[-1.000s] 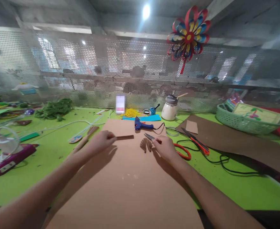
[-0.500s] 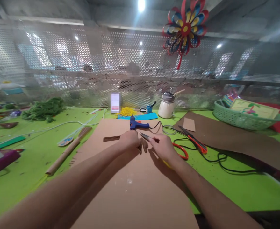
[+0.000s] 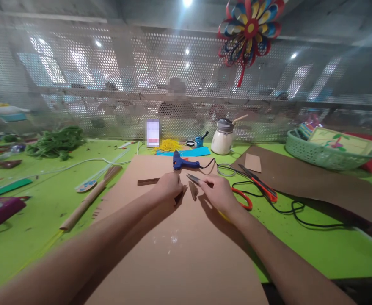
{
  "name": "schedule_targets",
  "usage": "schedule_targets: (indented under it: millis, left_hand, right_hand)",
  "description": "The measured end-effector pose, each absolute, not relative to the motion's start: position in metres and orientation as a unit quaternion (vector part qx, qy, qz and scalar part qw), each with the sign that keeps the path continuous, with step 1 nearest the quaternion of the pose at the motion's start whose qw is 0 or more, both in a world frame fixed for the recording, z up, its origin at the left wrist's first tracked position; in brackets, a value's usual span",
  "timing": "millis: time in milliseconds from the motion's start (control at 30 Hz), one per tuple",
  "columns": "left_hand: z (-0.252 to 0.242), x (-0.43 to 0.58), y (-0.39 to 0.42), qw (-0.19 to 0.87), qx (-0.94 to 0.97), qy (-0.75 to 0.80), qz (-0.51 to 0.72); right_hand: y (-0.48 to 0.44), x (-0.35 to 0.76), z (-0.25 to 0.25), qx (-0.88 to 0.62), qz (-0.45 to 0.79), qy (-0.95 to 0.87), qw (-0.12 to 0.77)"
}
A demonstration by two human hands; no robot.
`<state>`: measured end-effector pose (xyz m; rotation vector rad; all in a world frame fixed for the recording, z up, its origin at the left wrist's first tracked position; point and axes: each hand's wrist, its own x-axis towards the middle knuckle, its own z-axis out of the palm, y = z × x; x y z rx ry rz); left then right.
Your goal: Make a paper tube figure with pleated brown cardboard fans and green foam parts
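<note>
Two hands meet just this side of the glue gun [image 3: 184, 163], on the brown sheet [image 3: 173, 254]. My left hand [image 3: 168, 186] sits below the gun and slightly to its left, fingers curled shut. A dark piece [image 3: 180, 195] of folded paper shows under its fingertips. I take that for a pinch, though the fingers hide most of it.

My right hand [image 3: 219, 192] lies below and to the right of the gun, closed around a blade [image 3: 194, 178]. The grey point sticks out leftward, toward the other hand. Something yellow shows behind the wrist, and I cannot tell whether it is the handle.

The fan [image 3: 193, 190], a small pleated brown bit, sits straight below the gun in the gap between the hands. Its long axis runs toward and away from the gun. The blade's point hangs almost over the end nearer the gun, so the right hand's tool is closest to it, while the left fingertips sit just beside it on the far side. I cannot tell whether steel touches paper.

A strip [image 3: 147, 181] lies crosswise to the left of the gun, with its right end behind the left hand. Scissors [image 3: 255, 186] rest well to the gun's right, off the sheet.
</note>
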<state>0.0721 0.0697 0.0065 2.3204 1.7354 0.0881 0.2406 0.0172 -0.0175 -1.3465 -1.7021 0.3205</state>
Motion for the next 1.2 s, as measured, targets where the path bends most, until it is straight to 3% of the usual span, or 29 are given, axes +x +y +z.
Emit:
schedule_targets:
  millis: [367,733,800,1000,1200]
  left_hand:
    - [0.023,0.069,0.025,0.075,0.81,0.528,0.245]
    - [0.023,0.073,0.011,0.112,0.819,0.466,0.316]
    - [0.024,0.072,0.012,0.171,0.799,0.475,0.327]
    - [0.022,0.065,0.007,0.518,0.653,0.475,0.281]
    - [0.012,0.061,-0.005,0.573,0.618,0.461,0.28]
  right_hand:
    - [0.002,0.228,-0.006,-0.525,0.249,-0.662,0.473]
    - [-0.001,0.223,-0.006,-0.536,0.34,-0.605,0.481]
    - [-0.003,0.223,-0.004,-0.538,0.322,-0.607,0.488]
    - [-0.01,0.223,0.004,-0.545,0.267,-0.614,0.505]
    - [-0.014,0.219,0.005,-0.544,0.236,-0.615,0.52]
